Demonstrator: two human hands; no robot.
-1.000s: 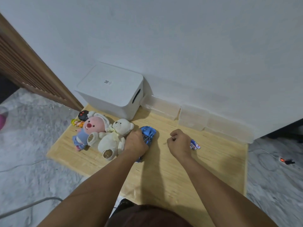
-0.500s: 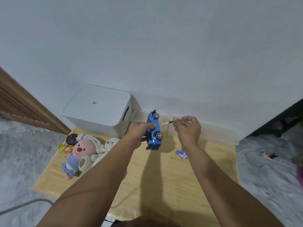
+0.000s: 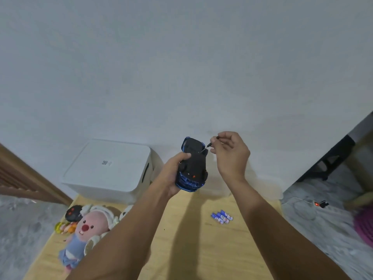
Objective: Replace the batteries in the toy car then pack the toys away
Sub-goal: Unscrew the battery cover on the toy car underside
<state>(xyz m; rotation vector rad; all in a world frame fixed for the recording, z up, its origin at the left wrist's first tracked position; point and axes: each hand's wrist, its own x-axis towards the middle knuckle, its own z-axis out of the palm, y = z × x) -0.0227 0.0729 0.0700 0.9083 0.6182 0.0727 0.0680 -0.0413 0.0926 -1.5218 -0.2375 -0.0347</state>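
Observation:
My left hand (image 3: 171, 174) grips the blue toy car (image 3: 192, 164), held up in the air with its black underside facing me. My right hand (image 3: 230, 152) pinches a thin screwdriver (image 3: 209, 145) whose tip touches the car's underside near its upper right corner. Several blue batteries (image 3: 222, 216) lie on the wooden board (image 3: 201, 249) below. A pink plush toy (image 3: 88, 229) lies at the board's left, with a white plush (image 3: 125, 214) partly hidden behind my left arm and a small black toy (image 3: 73, 213) beside it.
A white lidded storage box (image 3: 109, 168) stands against the wall at the back left. Clear plastic containers (image 3: 258, 188) line the wall behind my hands. A cable with a red light (image 3: 319, 204) lies on the grey carpet at right. A wooden panel (image 3: 20, 178) runs along the left.
My left hand lifted the car off the board and turned it underside up. My right hand rose with the screwdriver and brought its tip to the car's underside. My head tilted up.

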